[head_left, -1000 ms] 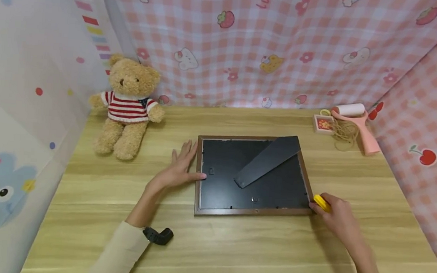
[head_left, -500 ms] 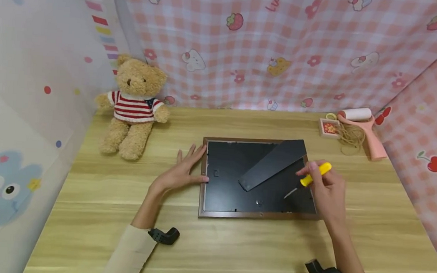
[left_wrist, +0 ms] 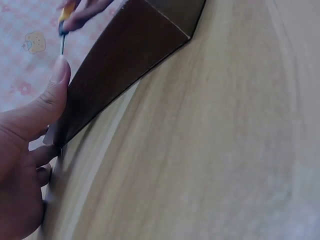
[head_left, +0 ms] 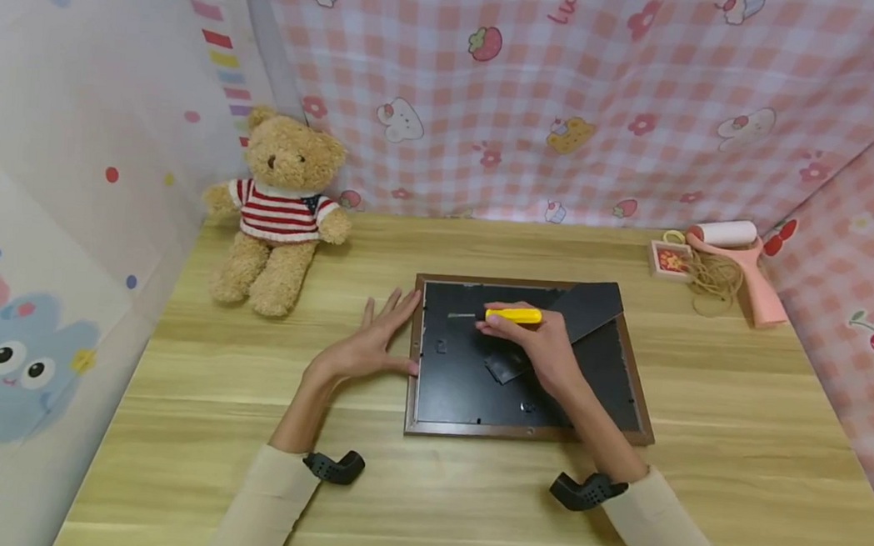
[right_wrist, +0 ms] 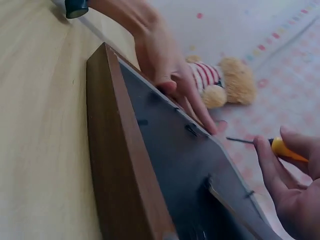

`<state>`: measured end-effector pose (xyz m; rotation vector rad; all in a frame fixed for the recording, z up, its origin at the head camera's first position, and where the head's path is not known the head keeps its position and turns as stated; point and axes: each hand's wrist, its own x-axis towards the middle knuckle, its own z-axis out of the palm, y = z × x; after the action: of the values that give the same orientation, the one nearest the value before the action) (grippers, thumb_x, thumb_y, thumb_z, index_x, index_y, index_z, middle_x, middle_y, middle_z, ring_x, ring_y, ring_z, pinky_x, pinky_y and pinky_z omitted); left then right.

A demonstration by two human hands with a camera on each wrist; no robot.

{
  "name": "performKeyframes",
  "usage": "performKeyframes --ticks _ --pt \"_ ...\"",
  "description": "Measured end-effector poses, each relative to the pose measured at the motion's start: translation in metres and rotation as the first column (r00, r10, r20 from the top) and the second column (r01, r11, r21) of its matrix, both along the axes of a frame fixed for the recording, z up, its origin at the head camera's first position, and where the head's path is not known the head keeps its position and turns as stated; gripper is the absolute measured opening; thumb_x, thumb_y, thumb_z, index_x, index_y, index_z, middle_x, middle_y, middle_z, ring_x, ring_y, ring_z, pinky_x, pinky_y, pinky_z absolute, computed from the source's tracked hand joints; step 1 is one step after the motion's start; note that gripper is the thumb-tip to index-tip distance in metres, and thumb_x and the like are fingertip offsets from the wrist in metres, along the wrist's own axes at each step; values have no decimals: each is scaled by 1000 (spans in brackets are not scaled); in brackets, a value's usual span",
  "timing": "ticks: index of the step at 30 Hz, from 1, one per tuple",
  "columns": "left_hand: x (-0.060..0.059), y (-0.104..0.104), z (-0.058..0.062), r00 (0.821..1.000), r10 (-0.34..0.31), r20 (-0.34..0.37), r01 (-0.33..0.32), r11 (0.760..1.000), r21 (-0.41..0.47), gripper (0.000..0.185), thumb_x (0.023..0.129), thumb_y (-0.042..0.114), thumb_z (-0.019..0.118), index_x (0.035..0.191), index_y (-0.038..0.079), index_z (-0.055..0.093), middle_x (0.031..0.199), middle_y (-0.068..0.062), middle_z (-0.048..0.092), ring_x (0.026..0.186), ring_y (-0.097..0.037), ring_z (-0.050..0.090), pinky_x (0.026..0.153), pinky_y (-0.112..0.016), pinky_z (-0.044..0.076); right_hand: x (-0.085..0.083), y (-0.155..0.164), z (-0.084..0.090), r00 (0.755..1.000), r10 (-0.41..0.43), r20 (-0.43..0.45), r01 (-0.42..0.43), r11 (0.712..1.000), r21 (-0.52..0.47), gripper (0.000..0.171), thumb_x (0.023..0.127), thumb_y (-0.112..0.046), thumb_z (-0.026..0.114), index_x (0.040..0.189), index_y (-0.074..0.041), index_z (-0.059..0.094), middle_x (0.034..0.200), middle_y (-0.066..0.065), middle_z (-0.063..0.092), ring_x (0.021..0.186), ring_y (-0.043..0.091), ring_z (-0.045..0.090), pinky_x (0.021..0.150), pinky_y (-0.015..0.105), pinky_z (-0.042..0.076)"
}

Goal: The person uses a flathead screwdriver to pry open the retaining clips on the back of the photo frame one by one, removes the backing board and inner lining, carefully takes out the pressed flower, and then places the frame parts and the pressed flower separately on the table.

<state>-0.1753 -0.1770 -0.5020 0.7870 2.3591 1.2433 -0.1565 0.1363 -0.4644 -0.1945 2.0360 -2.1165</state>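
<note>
— Two hands are over the picture frame (head_left: 529,360), which lies face down on the bench (head_left: 738,392), black backing up. Where does each one sit?

— On the frame's left edge rests the left hand (head_left: 368,344). Its fingers (head_left: 393,308) are straight and spread on the wood of the bench, and the thumb presses against the brown rim. The left wrist view shows that thumb (left_wrist: 52,90) flat against the frame's side. It holds nothing.

— And the right?

— The right hand (head_left: 541,350) hangs above the backing, its fingers curled round a small screwdriver (head_left: 505,315) with a yellow handle. The thin metal shaft points left, toward the upper left part of the backing. I cannot tell whether the tip touches the board.

— What about the black flap?

— That is the frame's stand (head_left: 570,314), lying diagonally across the backing from the upper right corner toward the middle; the right hand covers its lower end.

— Anything else on the bench?

— One teddy bear (head_left: 279,213) in a striped jumper sits at the back left, well apart from the frame. At the back right lie a pink lint roller (head_left: 742,258), a coil of twine (head_left: 710,277) and a small square box (head_left: 669,260), close together.
</note>
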Motion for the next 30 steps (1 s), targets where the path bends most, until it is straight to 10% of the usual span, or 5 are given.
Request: performKeyframes --ticks 18,30 --pt "-5 -4 -17 1000 -7 -2 7 998 60 127 90 50 88 177 9 5 185 -17 3 170 -37 -16 129 -59 -30 -24 -32 -12 998 62 16 -63 996 56 33 106 -8 73 134 10 72 118 19 82 102 15 83 98 35 65" --pt "2 1 3 1000 12 16 -11 1000 -19 121 92 24 89 176 5 4 184 -18 3 170 -39 -16 130 -59 -27 -32 -38 -2 997 81 -21 -76 982 174 31 106 -13 75 129 7 76 110 18 84 99 20 84 97 26 64"
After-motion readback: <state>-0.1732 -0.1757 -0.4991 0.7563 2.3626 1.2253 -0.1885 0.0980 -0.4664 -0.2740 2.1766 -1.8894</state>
